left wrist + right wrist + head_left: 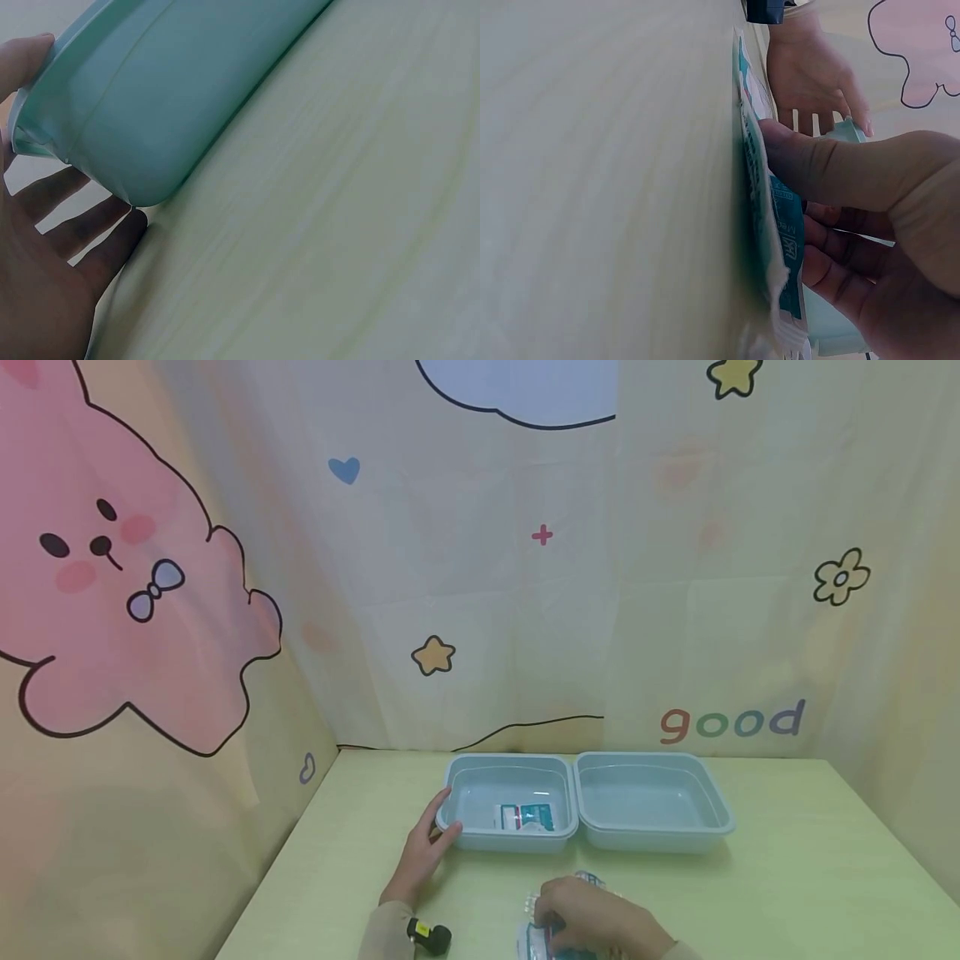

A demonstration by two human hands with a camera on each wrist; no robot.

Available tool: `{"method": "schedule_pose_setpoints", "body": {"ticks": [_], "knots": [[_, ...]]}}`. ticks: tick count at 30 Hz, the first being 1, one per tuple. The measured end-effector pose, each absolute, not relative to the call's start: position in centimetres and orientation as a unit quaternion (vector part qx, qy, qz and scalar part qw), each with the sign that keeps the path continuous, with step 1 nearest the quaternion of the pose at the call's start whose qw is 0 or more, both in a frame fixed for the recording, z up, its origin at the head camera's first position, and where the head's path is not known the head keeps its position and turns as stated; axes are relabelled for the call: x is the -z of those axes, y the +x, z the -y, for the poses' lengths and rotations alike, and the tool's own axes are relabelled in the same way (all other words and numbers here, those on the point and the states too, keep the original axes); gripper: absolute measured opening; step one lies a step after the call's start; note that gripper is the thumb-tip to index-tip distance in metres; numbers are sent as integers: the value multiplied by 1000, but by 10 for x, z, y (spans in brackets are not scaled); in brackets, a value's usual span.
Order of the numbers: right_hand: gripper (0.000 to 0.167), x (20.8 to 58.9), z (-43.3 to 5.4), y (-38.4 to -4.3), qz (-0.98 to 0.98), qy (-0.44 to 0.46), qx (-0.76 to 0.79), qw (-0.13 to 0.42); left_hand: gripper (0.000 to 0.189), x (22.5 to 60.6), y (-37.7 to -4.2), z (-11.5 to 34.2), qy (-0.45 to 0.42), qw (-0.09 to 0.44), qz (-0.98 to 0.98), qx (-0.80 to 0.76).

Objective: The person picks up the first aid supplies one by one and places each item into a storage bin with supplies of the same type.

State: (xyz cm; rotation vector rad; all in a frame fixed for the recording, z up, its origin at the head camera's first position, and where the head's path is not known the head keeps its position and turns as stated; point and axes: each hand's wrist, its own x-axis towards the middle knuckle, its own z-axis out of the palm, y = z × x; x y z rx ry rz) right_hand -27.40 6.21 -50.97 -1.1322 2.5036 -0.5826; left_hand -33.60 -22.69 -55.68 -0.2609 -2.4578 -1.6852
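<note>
At the outer left corner of the left blue plastic basin [502, 842], my left hand [422, 856] rests with fingers spread and fairly straight. The left wrist view shows its thumb at the rim and its fingertips against the basin wall [150, 112]. My right hand [600, 914] is low over the table in front of the basins. It pinches a flat teal-and-white plastic packet [786, 225], thumb on one face and fingers on the other. More packaging [590, 878] shows just beyond this hand, partly hidden by it. Teal-and-white packets [536, 817] lie inside the left basin.
A second blue basin [652, 842] stands close against the left one, on its right. A small black device with a yellow label [429, 935] sits at the left wrist. Behind the table [795, 860] hangs a printed cloth backdrop [480, 568].
</note>
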Motion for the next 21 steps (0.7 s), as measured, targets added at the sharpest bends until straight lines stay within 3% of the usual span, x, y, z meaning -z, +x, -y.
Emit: {"method": "schedule_pose_setpoints", "body": {"ticks": [13, 21], "knots": [[15, 511, -62, -271, -868, -432, 213, 119, 61, 557, -337, 228, -92, 76, 814, 569], [11, 508, -58, -267, -876, -388, 228, 173, 61, 558, -337, 228, -96, 76, 814, 567]]}}
